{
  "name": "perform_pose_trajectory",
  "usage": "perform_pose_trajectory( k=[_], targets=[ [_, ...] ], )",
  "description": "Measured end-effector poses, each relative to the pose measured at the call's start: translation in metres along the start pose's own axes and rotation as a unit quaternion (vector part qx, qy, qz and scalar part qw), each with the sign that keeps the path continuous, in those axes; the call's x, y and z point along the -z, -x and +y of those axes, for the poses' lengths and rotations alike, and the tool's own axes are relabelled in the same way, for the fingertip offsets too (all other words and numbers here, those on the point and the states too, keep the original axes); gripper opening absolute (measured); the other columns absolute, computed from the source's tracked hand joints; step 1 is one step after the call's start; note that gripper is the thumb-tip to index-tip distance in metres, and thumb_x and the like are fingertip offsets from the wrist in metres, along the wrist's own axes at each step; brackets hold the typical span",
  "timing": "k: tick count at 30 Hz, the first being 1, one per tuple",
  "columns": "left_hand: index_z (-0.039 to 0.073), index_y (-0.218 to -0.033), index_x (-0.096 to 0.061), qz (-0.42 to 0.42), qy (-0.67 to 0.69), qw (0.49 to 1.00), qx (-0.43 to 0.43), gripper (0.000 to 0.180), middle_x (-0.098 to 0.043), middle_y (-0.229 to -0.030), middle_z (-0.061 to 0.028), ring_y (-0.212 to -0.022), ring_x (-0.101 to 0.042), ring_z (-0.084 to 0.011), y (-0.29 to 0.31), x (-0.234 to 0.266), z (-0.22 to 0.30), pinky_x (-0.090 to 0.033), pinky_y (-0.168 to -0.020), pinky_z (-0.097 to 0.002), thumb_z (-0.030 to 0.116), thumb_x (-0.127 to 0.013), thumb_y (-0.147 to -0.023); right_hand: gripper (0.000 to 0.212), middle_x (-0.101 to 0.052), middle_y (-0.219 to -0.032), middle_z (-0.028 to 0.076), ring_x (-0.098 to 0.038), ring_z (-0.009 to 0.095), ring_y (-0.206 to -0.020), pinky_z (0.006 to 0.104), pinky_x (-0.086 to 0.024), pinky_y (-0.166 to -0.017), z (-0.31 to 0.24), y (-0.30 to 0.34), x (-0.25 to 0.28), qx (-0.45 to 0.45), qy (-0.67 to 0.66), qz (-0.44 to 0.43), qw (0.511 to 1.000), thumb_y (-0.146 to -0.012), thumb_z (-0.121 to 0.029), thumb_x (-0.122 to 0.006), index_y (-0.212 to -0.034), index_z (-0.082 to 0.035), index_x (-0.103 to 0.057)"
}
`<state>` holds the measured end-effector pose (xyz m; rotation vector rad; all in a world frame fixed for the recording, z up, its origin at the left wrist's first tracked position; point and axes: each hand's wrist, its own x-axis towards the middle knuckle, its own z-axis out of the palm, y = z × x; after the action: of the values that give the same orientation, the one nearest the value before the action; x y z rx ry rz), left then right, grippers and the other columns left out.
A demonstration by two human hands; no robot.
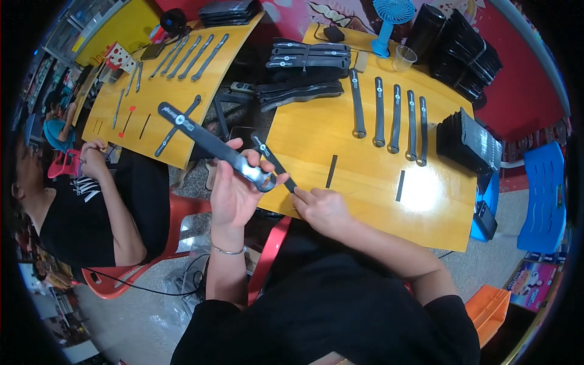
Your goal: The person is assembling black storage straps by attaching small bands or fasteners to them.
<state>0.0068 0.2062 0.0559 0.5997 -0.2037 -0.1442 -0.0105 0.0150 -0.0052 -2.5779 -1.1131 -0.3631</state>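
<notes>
My left hand (234,191) is raised over the table's near left edge, closed around the lower end of a black strap (210,141). The strap slants up to the left, with a rounded tip, pale printing and a shiny ring-like end by my fingers. My right hand (322,210) rests at the table edge, its fingertips closed on the lower end of a second black strap (274,161). That strap lies partly behind my left fingers. Farther back, several similar straps (379,112) lie side by side, with looped ends toward me.
Bundled black straps (307,56) sit at the back left of the yellow table (365,225). A clear cup (404,58), blue fan (392,15) and bundled black pieces (465,58) stand behind. A black stack (465,143) is at right. A co-worker (103,225) sits left at another table.
</notes>
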Motion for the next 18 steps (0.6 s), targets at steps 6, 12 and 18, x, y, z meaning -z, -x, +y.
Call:
perform_pose_trajectory(
  k=[6, 12, 18],
  targets=[
    [0.013, -0.137, -0.030, 0.021, -0.027, 0.998, 0.060, 0.045, -0.053, -0.106, -0.0121, -0.103, -0.058, -0.0281, -0.009, -0.010, -0.030, -0.055, -0.082, -0.0496, 0.032, -0.040, -0.097, 0.030, -0.061, -0.085, 0.003, -0.059, 0.017, -0.065, 0.0298, -0.048, -0.054, -0.012, 0.001, 0.008, -0.066, -0.048, 0.017, 0.996, -0.075, -0.025, -0.066, -0.099, -0.007, -0.063],
    [0.009, -0.134, -0.035, 0.043, -0.066, 0.994, 0.070, 0.044, -0.054, -0.105, -0.0106, -0.104, -0.059, -0.0281, -0.013, -0.028, -0.055, -0.055, -0.084, -0.0463, 0.016, -0.051, -0.094, 0.025, -0.061, -0.074, 0.005, -0.057, 0.021, -0.061, 0.0325, -0.047, -0.057, 0.009, 0.035, 0.060, -0.056, -0.208, 0.128, 0.968, -0.083, -0.017, -0.059, -0.106, -0.007, -0.063],
    [0.004, -0.121, -0.047, 0.031, -0.071, 0.996, 0.039, 0.039, -0.064, -0.097, -0.0100, -0.101, -0.062, -0.0274, -0.011, -0.045, -0.086, -0.056, -0.084, -0.0406, 0.008, -0.063, -0.086, 0.039, -0.061, -0.073, 0.007, -0.055, 0.022, -0.061, 0.0324, -0.045, -0.058, 0.010, 0.038, 0.109, -0.179, -0.224, 0.143, 0.947, -0.079, 0.003, -0.057, -0.118, -0.005, -0.058]
  ],
)
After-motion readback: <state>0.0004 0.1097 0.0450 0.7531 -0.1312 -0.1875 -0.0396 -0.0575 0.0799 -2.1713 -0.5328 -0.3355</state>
